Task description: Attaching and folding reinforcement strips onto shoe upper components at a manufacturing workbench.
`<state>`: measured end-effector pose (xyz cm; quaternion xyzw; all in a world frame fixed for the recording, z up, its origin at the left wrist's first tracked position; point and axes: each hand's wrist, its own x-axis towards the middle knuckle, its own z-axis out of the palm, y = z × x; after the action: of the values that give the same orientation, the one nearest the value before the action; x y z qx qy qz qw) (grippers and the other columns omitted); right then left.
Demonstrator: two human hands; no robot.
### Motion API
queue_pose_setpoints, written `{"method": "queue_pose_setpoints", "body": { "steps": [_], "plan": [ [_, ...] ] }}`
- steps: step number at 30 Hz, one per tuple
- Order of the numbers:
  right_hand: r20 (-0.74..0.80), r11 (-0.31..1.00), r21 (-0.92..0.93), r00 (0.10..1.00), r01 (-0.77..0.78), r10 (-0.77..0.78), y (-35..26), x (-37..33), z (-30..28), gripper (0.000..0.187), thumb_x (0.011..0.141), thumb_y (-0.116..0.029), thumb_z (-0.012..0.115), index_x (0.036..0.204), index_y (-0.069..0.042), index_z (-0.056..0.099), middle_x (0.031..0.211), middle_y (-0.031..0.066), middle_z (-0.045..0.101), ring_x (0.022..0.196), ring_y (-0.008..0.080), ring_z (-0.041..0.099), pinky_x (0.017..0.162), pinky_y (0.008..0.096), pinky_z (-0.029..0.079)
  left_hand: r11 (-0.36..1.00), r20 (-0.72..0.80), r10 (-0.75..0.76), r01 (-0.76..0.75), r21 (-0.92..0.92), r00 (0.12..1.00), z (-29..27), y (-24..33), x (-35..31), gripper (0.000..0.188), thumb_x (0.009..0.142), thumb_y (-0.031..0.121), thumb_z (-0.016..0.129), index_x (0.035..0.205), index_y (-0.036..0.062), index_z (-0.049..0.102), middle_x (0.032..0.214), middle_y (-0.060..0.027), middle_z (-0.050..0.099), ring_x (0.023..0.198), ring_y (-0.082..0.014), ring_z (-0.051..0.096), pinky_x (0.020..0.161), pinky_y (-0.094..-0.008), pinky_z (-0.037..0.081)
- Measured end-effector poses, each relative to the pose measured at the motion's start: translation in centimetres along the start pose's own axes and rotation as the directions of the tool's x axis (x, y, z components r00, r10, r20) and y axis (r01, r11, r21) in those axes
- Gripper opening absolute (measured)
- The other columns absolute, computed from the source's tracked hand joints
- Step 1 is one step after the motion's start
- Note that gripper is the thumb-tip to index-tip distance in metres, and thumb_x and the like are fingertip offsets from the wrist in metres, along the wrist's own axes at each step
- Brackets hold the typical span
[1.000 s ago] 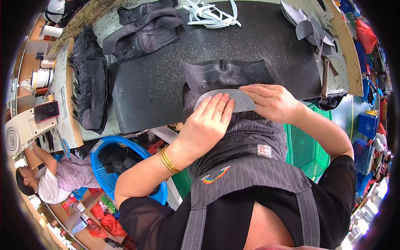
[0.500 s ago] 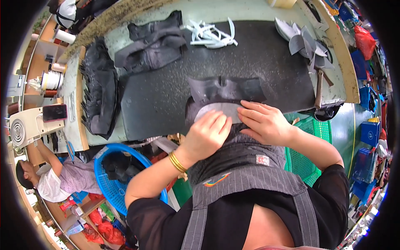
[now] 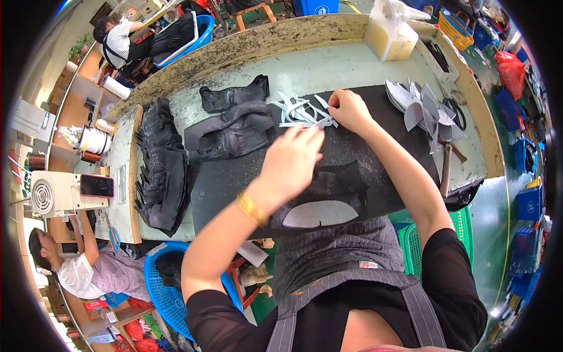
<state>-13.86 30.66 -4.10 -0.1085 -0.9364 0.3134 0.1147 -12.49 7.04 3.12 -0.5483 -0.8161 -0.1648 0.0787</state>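
My right hand (image 3: 349, 111) is at the far side of the black mat, thumb and fingertips pinched at the end of a white strip (image 3: 321, 101). A tangled pile of similar white strips (image 3: 296, 110) lies just left of it. My left hand (image 3: 293, 158) is stretched out flat at the near edge of that pile, with nothing visible in it; whether its fingertips touch the strips I cannot tell. Close to my body lies a black leather-like piece (image 3: 337, 183) with a pale grey half-oval patch (image 3: 321, 214) on its near part.
Black pieces (image 3: 234, 132) and a long stack of them (image 3: 164, 170) lie to the left. Grey cut pieces (image 3: 423, 108) and a hammer (image 3: 447, 167) are on the right. A glue bottle (image 3: 392, 35) stands at the back. A co-worker (image 3: 88, 258) sits at far left.
Both hands have left the grey patch and moved away from me to the white strips. My right hand has closed on one strip. The view has tilted up, showing more background.
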Motion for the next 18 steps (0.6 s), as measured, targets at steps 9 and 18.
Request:
{"method": "queue_pose_setpoints", "body": {
  "steps": [9, 18],
  "plan": [
    [0.073, 0.604, 0.786, 0.990, -0.131, 0.119, -2.7, -7.0, -7.9, 0.022, 0.093, -0.006, 0.069, 0.114, 0.001, 0.066, 0.097, 0.0033, 0.070, 0.086, 0.0086, 0.064, 0.078, 0.0244, 0.052, 0.999, -0.183, 0.042, -0.039, 0.018, 0.982, 2.6, -5.7, 2.8, 0.036, 0.088, 0.026, 0.071, 0.117, 0.0053, 0.068, 0.125, -0.0097, 0.066, 0.112, -0.0338, 0.061, 0.093, -0.0445, 0.050],
    [-0.031, 0.653, 0.757, 0.997, -0.020, 0.067, -8.1, -13.0, -9.0, 0.012, 0.094, -0.003, 0.066, 0.106, 0.001, 0.064, 0.093, 0.0042, 0.068, 0.084, 0.0092, 0.065, 0.074, 0.0239, 0.053, 0.984, -0.199, 0.030, -0.064, -0.164, 0.980, -2.9, 3.1, -3.6, 0.016, 0.081, 0.014, 0.079, 0.086, 0.0034, 0.068, 0.083, -0.0089, 0.067, 0.075, -0.0267, 0.063, 0.069, -0.0372, 0.053]
  ]
}}
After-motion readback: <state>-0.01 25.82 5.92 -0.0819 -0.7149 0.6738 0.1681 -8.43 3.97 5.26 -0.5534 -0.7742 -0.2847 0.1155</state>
